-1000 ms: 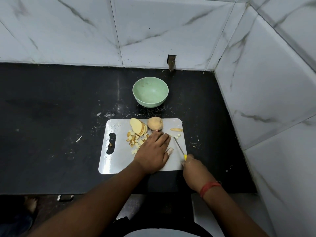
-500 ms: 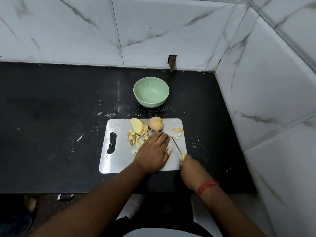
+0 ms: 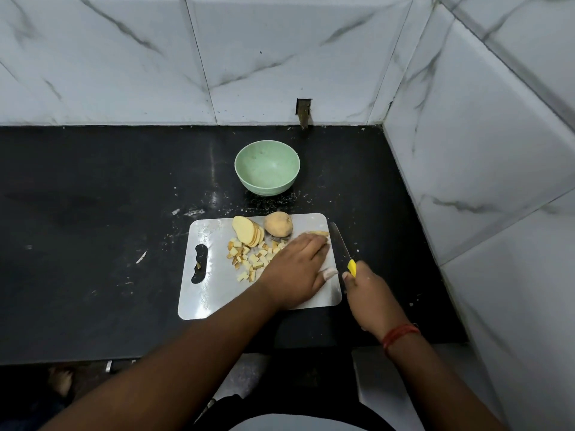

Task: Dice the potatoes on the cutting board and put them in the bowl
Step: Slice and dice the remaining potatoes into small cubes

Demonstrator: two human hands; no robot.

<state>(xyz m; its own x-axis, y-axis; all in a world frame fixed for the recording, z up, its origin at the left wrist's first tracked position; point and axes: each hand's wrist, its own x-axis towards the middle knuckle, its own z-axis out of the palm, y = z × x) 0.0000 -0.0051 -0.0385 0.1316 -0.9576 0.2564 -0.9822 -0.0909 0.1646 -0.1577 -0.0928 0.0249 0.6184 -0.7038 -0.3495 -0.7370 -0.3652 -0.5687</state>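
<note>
Several potato dice (image 3: 249, 262) lie just left of left-hand fingers (image 3: 311, 244).

No readable text anywhere.

Nothing legible on the cutting board (image 3: 199, 293), on the green bowl (image 3: 267, 172), on the yellow-handled knife (image 3: 342, 250) or on the marble wall tiles (image 3: 280, 57): no labels, brands, numbers or signs to be made out.
</note>
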